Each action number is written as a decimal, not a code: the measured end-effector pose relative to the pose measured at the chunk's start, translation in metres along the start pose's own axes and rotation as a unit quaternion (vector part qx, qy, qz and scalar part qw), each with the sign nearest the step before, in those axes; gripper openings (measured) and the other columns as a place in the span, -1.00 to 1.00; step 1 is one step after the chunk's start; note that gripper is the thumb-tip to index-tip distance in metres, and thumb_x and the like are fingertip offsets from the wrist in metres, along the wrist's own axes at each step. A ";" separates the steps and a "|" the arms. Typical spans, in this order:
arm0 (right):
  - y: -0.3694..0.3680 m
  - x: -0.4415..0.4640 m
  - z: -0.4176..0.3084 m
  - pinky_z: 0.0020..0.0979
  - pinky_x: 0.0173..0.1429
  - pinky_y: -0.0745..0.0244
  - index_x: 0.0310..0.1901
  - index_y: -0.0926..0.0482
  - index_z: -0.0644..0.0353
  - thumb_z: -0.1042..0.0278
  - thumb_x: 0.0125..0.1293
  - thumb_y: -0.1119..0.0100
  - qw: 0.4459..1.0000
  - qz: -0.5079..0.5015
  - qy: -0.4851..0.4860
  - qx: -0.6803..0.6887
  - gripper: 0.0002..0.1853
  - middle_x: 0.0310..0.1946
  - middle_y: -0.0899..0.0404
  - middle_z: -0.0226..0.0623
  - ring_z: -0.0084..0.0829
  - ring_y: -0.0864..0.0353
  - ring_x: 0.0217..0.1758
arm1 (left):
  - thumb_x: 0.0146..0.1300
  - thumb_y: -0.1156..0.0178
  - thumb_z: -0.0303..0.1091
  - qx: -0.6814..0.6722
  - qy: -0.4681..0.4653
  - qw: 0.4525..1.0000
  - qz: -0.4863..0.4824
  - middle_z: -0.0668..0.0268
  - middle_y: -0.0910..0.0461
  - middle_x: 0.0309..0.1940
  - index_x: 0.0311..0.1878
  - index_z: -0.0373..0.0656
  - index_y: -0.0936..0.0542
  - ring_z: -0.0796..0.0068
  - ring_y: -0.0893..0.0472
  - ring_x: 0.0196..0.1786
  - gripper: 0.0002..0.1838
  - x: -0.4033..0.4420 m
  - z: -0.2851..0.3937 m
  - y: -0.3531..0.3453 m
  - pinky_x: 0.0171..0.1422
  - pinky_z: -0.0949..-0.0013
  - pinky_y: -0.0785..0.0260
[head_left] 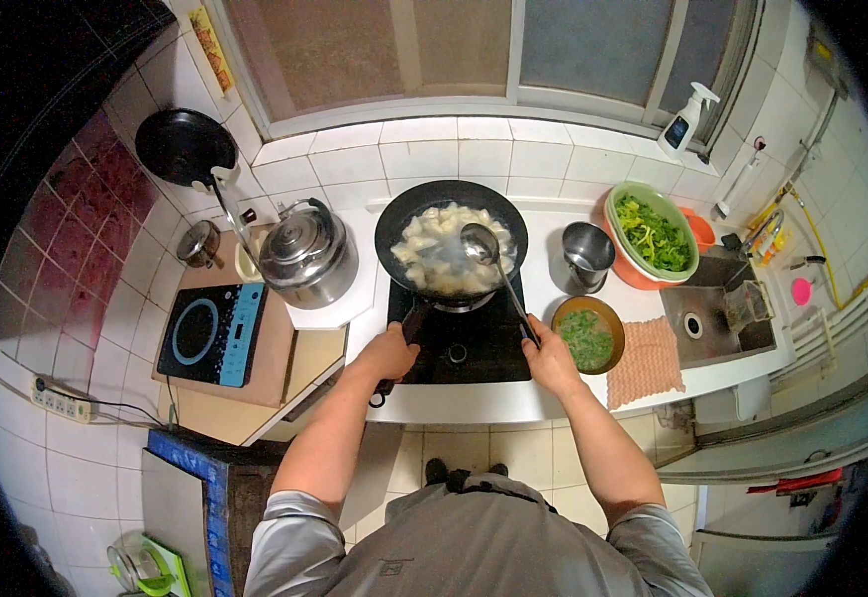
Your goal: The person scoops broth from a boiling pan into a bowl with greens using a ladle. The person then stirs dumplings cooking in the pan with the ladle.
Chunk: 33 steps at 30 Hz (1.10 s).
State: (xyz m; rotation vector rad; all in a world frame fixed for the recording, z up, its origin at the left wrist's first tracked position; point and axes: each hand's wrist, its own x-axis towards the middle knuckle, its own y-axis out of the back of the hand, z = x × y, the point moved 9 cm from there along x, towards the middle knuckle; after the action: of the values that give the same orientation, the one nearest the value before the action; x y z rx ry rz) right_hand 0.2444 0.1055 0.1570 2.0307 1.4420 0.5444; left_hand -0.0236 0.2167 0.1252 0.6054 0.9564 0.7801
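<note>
A dark wok sits on the black gas stove, with pale chunks of food in steaming liquid inside it. My left hand is wrapped around the wok's black handle. In my right hand is the dark grip of a metal ladle; its bowl rests over the food at the wok's right side. Just right of that hand stands a brownish bowl holding chopped greens in liquid. Behind the bowl is a metal pot.
A kettle stands left of the wok, beside an induction cooktop. At the right are a basin of leafy greens, a pinkish cloth and the sink. A black pan hangs on the left wall.
</note>
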 end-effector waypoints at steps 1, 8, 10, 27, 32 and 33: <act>0.000 0.001 0.002 -0.10 0.10 -0.46 0.31 -0.35 0.21 0.31 0.29 -0.05 1.000 0.001 0.002 0.001 -0.46 -0.09 -0.58 0.22 0.14 -0.58 -0.03 | 0.33 -0.05 -0.14 0.008 -0.002 1.000 0.002 -0.10 -0.65 -0.38 0.00 -0.42 -0.31 -0.05 -0.65 -0.15 -0.55 0.001 0.000 0.000 0.04 0.10 -0.46; -0.004 0.005 0.012 -0.13 0.16 -0.44 0.32 -0.33 0.21 0.28 0.31 -0.03 0.999 -0.019 -0.023 0.022 -0.46 -0.06 -0.57 0.25 0.14 -0.57 0.03 | 0.33 -0.04 -0.15 0.015 0.002 1.000 0.006 -0.08 -0.65 -0.39 0.01 -0.43 -0.31 -0.02 -0.66 -0.15 -0.54 -0.003 0.002 0.003 0.03 0.11 -0.46; -0.005 0.005 0.012 -0.13 0.18 -0.43 0.33 -0.32 0.23 0.27 0.31 -0.02 0.999 -0.025 -0.032 0.027 -0.45 -0.05 -0.56 0.25 0.13 -0.57 0.04 | 0.34 -0.04 -0.15 -0.002 0.011 1.000 -0.006 -0.07 -0.65 -0.40 0.01 -0.43 -0.31 -0.01 -0.67 -0.19 -0.55 -0.008 0.005 0.005 0.00 0.11 -0.47; -0.008 0.007 0.010 -0.33 -0.08 -0.47 0.34 -0.27 0.36 0.35 0.32 0.02 1.000 -0.010 0.002 0.016 -0.44 -0.30 -0.61 0.02 -0.25 -0.61 -0.28 | 0.34 -0.05 -0.17 -0.003 0.015 1.000 -0.007 -0.03 -0.64 -0.48 0.00 -0.42 -0.30 0.04 -0.68 -0.32 -0.56 -0.007 0.004 0.004 -0.09 0.13 -0.49; -0.009 0.006 0.011 -0.34 -0.07 -0.47 0.34 -0.27 0.35 0.35 0.32 0.02 1.000 -0.013 -0.010 0.016 -0.44 -0.29 -0.61 0.01 -0.26 -0.61 -0.27 | 0.34 -0.05 -0.17 -0.003 0.017 1.000 -0.015 -0.05 -0.65 -0.44 0.00 -0.42 -0.30 0.02 -0.68 -0.31 -0.56 -0.010 0.006 0.004 -0.08 0.12 -0.49; -0.010 0.006 0.012 -0.34 -0.07 -0.47 0.34 -0.27 0.35 0.35 0.32 0.02 1.000 -0.014 -0.012 0.019 -0.44 -0.29 -0.61 0.00 -0.27 -0.61 -0.28 | 0.35 -0.05 -0.17 -0.006 0.018 1.000 -0.018 -0.05 -0.65 -0.43 0.00 -0.42 -0.30 0.02 -0.68 -0.31 -0.56 -0.010 0.007 0.004 -0.08 0.12 -0.49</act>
State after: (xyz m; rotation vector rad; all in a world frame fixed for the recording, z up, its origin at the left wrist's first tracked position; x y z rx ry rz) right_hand 0.2471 0.1110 0.1418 2.0362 1.4741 0.4830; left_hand -0.0226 0.2102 0.1361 0.5636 0.9928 0.7662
